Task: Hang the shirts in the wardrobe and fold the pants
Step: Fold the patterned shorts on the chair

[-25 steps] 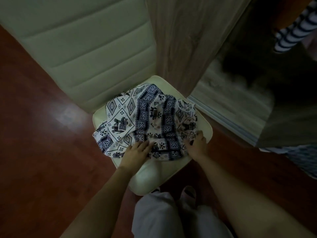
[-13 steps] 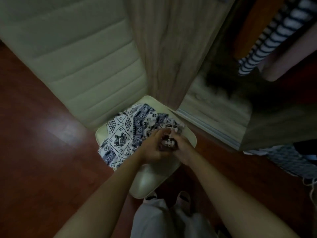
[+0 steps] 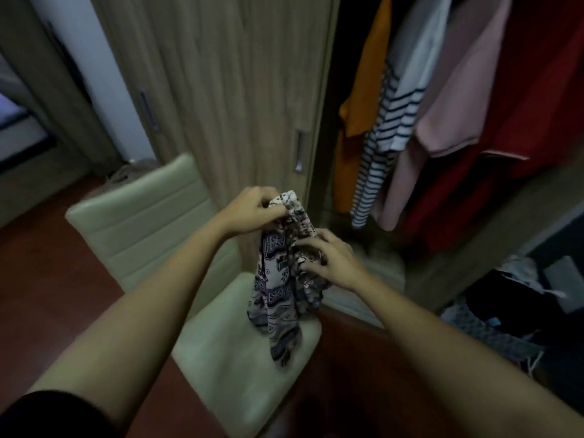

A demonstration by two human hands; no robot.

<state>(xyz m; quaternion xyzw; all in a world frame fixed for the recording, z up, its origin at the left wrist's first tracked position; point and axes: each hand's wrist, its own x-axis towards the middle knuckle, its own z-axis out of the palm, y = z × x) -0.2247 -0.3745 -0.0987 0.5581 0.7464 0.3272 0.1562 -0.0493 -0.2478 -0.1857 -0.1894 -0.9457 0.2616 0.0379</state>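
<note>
A white garment with a dark blue pattern (image 3: 279, 289) hangs bunched in the air above the cream chair (image 3: 240, 352). My left hand (image 3: 252, 211) grips its top edge. Lower and to the right, my right hand (image 3: 328, 260) holds the gathered cloth with curled fingers. The garment's bottom end dangles just over the seat. The wardrobe stands open at the right, where an orange shirt (image 3: 360, 99), a striped shirt (image 3: 385, 134), a pink shirt (image 3: 455, 99) and a red garment (image 3: 531, 90) hang.
The shut wooden wardrobe door (image 3: 240, 90) with a metal handle stands behind the chair. A dark pile of clothes (image 3: 505, 305) lies on the floor at the right. Red-brown wooden floor (image 3: 47, 263) spreads to the left.
Both hands gathered the patterned garment off the chair seat and lifted it into the air. The view has tilted up, so the open wardrobe and its hanging shirts now show.
</note>
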